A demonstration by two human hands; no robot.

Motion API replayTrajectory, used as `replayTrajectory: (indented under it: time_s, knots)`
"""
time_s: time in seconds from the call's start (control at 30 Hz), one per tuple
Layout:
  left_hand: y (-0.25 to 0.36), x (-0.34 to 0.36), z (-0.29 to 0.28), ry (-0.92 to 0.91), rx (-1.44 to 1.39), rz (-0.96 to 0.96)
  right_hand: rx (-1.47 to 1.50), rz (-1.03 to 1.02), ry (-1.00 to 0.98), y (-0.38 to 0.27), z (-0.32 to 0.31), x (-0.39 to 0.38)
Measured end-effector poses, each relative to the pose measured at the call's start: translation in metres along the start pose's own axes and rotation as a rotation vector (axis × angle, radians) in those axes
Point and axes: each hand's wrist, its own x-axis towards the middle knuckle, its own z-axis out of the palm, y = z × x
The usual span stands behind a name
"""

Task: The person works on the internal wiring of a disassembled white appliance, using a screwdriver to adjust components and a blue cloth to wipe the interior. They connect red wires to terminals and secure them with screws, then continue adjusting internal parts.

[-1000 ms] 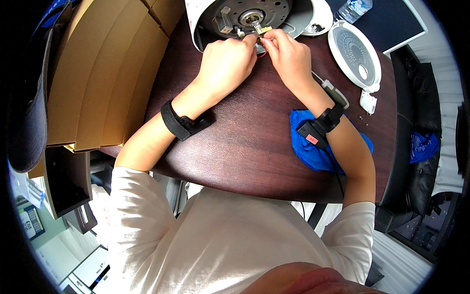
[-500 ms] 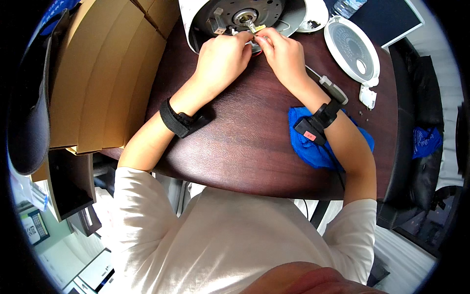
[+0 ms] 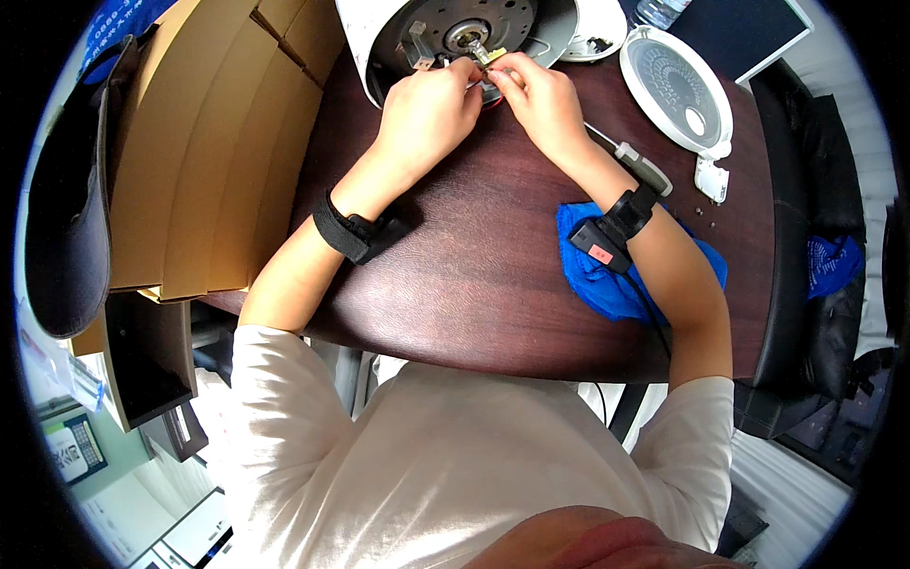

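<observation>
At the far edge of the table, a white rounded appliance housing (image 3: 358, 28) lies with its open end toward me. Inside it shows a round grey metal plate (image 3: 445, 24) with a central fitting and small brackets. My left hand (image 3: 431, 112) is closed at the lower rim of the opening, its fingertips pinched together. Right beside it my right hand (image 3: 542, 102) also pinches, thumb against fingers, just below a small yellowish part (image 3: 495, 55). What lies between the fingertips is too small and covered to name. A bit of red wire (image 3: 492, 103) shows under them.
A screwdriver (image 3: 645, 169) lies right of my right forearm, near a blue cloth (image 3: 592, 275) under that wrist. Further right are a white oval lid (image 3: 654, 95), a small white piece (image 3: 711, 180) and loose screws (image 3: 700, 211). Cardboard boxes (image 3: 209, 152) stand at left.
The view has shifted slightly. Both hands stay together at the housing's opening, with only small finger movements; the right fingertips are drawn slightly apart from the left ones.
</observation>
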Motion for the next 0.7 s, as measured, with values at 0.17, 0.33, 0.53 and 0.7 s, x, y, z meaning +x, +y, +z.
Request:
replayTrajectory:
  time_s: [0.17, 0.33, 0.53, 0.7]
  knots:
    - [0.002, -0.001, -0.002, -0.014, 0.026, -0.015, 0.012, -0.016, -0.012, 0.002, -0.002, 0.000]
    - [0.004, 0.000, -0.006, -0.025, 0.043, -0.020, -0.031, 0.043, -0.036, 0.000, -0.007, 0.002]
    - [0.002, -0.002, -0.010, -0.059, 0.091, -0.006, -0.217, 0.017, -0.299, -0.014, -0.066, 0.002]
    - [0.007, -0.005, -0.017, -0.075, 0.083, -0.029, -0.383, 0.236, -0.576, -0.021, -0.152, -0.014]
